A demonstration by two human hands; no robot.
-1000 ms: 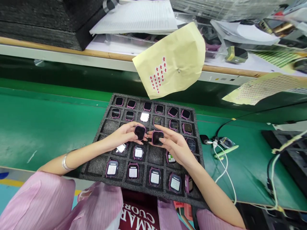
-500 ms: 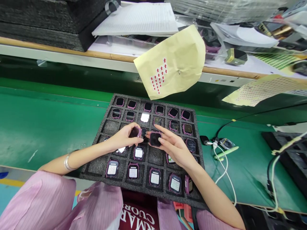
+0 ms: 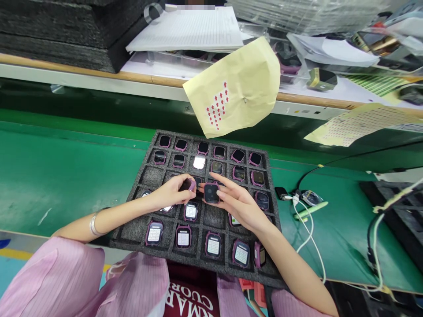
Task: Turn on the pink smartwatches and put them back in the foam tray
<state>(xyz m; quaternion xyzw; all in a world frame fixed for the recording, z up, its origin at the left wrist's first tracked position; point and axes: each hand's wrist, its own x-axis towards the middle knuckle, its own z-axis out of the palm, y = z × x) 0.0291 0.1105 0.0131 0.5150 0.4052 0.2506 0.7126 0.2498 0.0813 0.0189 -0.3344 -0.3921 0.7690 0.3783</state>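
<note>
My left hand is closed around a purple-framed smartwatch body, its dark face turned sideways. In my right hand a second purple smartwatch is held by thumb and fingers, its dark screen facing up. Both hands are over the middle of a black foam tray divided into square compartments. Strapless purple watches sit in most of these. Those along the front, such as one lit watch, show white screens with rows of text; most at the back are dark. My hands hide some middle compartments.
Right of the tray, white and black cables, a small black plug and a green pen-like tool lie on the green bench. A yellow sheet with red arrows hangs from the shelf edge. Black foam blocks are stacked upper left.
The watch in my right hand has tilted and moved slightly left, its screen now facing up more fully. My left hand still holds its watch, now turned slightly.
</note>
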